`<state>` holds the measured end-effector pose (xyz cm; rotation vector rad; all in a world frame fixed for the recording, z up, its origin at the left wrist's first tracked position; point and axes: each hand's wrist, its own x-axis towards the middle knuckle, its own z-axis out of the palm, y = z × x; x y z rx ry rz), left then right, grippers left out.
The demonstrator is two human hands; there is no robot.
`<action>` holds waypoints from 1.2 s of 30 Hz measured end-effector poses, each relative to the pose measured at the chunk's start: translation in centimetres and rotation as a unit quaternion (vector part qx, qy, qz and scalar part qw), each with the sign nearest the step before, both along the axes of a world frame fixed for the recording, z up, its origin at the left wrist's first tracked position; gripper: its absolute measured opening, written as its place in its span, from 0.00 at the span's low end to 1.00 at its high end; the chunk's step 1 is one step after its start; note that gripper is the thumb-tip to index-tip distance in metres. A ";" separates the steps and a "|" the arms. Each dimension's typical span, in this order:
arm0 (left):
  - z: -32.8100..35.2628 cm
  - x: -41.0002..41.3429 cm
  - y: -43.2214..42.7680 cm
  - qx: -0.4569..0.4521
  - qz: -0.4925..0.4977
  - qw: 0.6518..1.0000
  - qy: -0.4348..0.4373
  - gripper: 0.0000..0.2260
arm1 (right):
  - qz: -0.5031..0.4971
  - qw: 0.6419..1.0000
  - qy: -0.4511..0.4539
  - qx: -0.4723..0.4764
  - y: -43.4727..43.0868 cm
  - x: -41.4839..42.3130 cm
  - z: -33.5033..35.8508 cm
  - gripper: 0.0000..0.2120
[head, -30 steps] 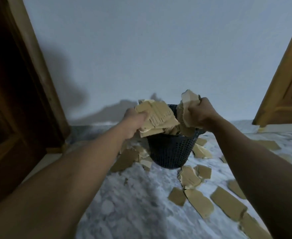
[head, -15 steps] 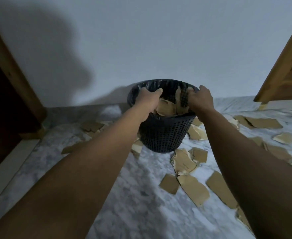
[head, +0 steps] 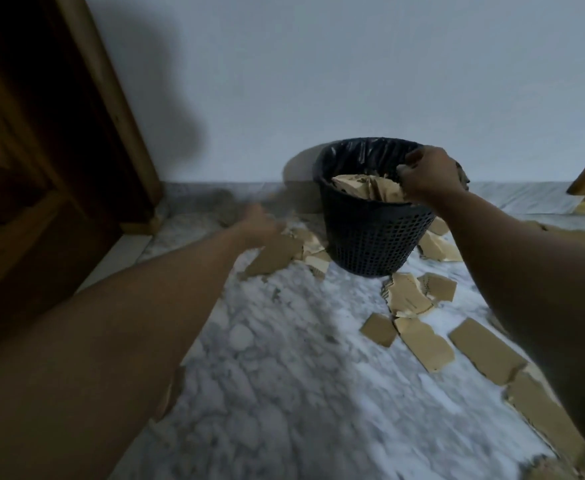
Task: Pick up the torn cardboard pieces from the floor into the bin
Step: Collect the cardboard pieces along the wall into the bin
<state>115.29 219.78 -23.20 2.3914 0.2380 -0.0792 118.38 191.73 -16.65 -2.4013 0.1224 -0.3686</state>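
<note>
Leftmost, the left grip (head: 261, 223) hovers blurred above torn cardboard pieces (head: 273, 258) on the floor (head: 284, 375); open or closed, I cannot tell. Right of it, the black bin (head: 370, 244) holds cardboard (head: 367, 190). The right grip (head: 429, 174) curls over its right rim against that cardboard, hold unclear.

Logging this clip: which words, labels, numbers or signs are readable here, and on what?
No text can be read.
Dark marks on the cardboard in the bin: too blurred to read.
Dark specks on a floor piece by the bin: too blurred to read.
</note>
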 end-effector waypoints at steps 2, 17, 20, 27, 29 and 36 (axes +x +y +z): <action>-2.2 -3.3 3.7 0.085 -0.014 0.995 0.049 0.26 | 0.019 1.000 0.009 -0.021 1.7 -1.0 -0.3 0.16; -18.3 -20.9 13.2 0.303 -0.072 0.932 0.186 0.20 | 0.125 0.902 0.366 -0.194 5.5 -16.4 -23.9 0.36; -18.9 -20.5 11.2 0.256 -0.112 0.952 0.125 0.15 | 0.111 0.900 0.369 -0.202 6.0 -18.4 -25.6 0.39; -19.1 -18.7 5.3 0.113 -0.146 0.979 0.085 0.20 | 0.093 0.921 0.286 -0.247 6.2 -19.3 -25.3 0.27; -18.9 -17.6 3.4 0.127 -0.157 0.972 0.121 0.20 | 0.102 0.922 0.289 -0.237 5.5 -19.8 -25.1 0.24; -18.3 -14.4 -5.2 0.125 -0.192 0.966 0.120 0.27 | -0.124 0.918 0.292 -0.236 -4.6 -26.0 -24.7 0.18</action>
